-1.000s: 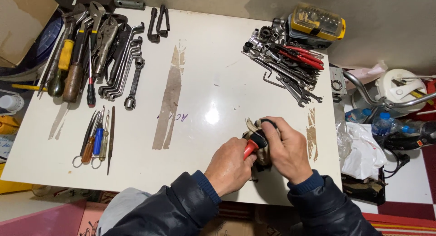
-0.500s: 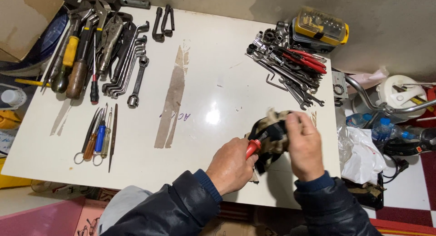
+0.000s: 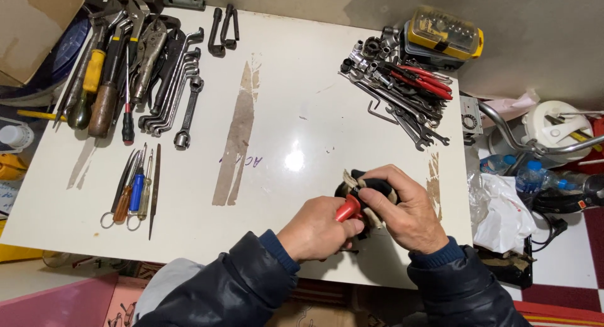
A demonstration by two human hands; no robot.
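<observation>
Low on the white table (image 3: 189,195), near its front edge: left hand (image 3: 318,229) clenched around a red-handled tool (image 3: 348,209), handle end poking out past thumb and forefinger. Right hand (image 3: 402,210) wrapped over a dark, dirty rag (image 3: 371,185), fingers curled on top, rag bunched against the tool's hidden working end. Hands touching each other. Wrenches (image 3: 179,82) and screwdrivers (image 3: 135,188) well apart at left; spanner pile (image 3: 402,88) at far right.

A white table (image 3: 296,113) carries everything. Wrenches and pliers (image 3: 151,63) lie far left of the hands; sockets and red-handled pliers (image 3: 402,88) lie beyond the right hand (image 3: 406,207).
</observation>
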